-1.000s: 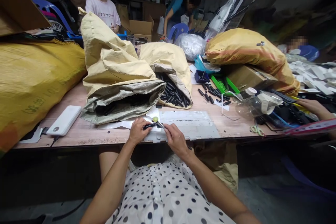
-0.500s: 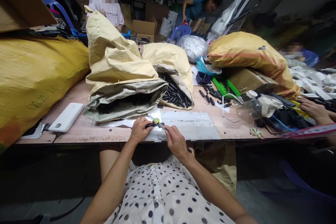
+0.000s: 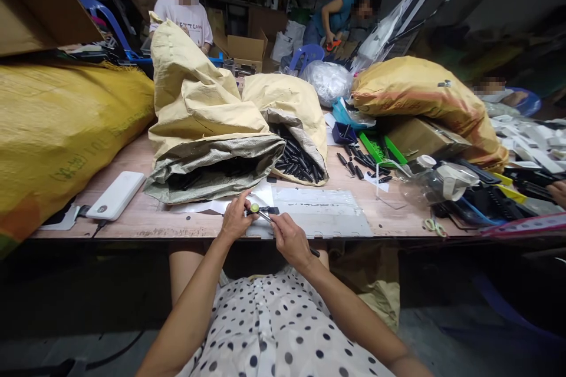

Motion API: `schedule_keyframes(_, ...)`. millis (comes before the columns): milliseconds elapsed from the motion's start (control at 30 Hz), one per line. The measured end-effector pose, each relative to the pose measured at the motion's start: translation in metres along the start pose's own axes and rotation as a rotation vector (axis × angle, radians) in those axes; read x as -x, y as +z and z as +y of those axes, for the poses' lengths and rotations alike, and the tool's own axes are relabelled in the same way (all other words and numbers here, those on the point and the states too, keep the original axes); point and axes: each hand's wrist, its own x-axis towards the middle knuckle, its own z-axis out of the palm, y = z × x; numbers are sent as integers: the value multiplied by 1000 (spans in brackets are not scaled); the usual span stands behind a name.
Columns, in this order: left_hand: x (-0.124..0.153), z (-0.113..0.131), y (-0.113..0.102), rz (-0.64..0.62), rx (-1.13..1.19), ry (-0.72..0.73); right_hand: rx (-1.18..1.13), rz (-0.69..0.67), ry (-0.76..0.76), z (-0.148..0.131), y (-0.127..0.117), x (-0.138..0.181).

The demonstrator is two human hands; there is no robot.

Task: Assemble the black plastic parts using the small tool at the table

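My left hand [image 3: 236, 219] is closed on a slim black plastic piece [image 3: 273, 210] at the table's front edge. A small round yellow-green disc [image 3: 255, 207] shows by its fingertips; whether it belongs to the piece I cannot tell. My right hand [image 3: 292, 242] grips a thin metal-shafted tool [image 3: 265, 215] whose tip meets the black piece near the disc. A dark handle end [image 3: 315, 252] sticks out behind that palm. Both hands are over a grey-white board [image 3: 318, 209]. Beyond them, a cream sack [image 3: 207, 112] lies with its dark mouth facing me.
Another sack [image 3: 287, 91] spills black parts [image 3: 296, 159]. A white power bank [image 3: 115, 195] lies left. To the right are a green tray [image 3: 393, 150], scissors [image 3: 434, 226] and a clear plastic jug [image 3: 420, 188]. Co-workers are across the table; another person's hand [image 3: 558, 191] is far right.
Both my hands, with the black piece and tool, have shifted slightly left. The tool's shaft lies at a flatter angle across the piece. The other person's hand at far right has drawn back.
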Motion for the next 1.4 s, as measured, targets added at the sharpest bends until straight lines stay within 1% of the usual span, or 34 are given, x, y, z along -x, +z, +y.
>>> schedule_keyframes(67, 0, 0, 1, 0, 4, -1, 12, -11, 11, 2, 1, -1)
schedule_keyframes(200, 1, 0, 2, -5, -8, -9, 55, 50, 41, 16, -2, -13)
schedule_keyframes(267, 0, 2, 0, -13, -38, -1, 129, 74, 63, 28, -3, -22)
schedule_keyframes(367, -1, 4, -3, -61, -93, 46, 286, 77, 93, 51, -2, -36)
schedule_keyframes(500, -1, 4, -5, -112, -109, 87, 427, 73, 116, 73, 4, -42)
schedule_keyframes(667, -1, 2, -8, -113, -94, 97, 457, 56, 140, 75, 12, -41)
schedule_keyframes(800, -1, 6, -15, -93, -6, 106, 475, 41, 147, 71, 12, -42)
schedule_keyframes(867, 9, 9, -19, -63, 103, 105, 479, 37, 148, 70, 11, -43)
schedule_keyframes(933, 28, 11, -22, -58, 229, 114, 476, 32, 145, 69, 10, -43)
schedule_keyframes(1000, 54, 11, -20, -96, 301, 152, 468, 29, 146, 68, 9, -43)
schedule_keyframes(1067, 81, 7, -15, -160, 292, 197, 460, 29, 151, 67, 9, -43)
schedule_keyframes(1100, 93, 4, -11, -198, 262, 193, 457, 29, 153, 67, 9, -43)
schedule_keyframes(1167, 109, -4, 0, -270, 170, 118, 454, 28, 157, 66, 9, -43)
schedule_keyframes(1233, 115, -15, 11, -303, 64, -5, 452, 28, 156, 66, 10, -44)
schedule_keyframes(1333, 110, -27, 23, -286, -53, -153, 453, 33, 148, 66, 10, -44)
schedule_keyframes(1400, 105, -27, 24, -309, -74, -186, 457, 38, 144, 66, 10, -44)
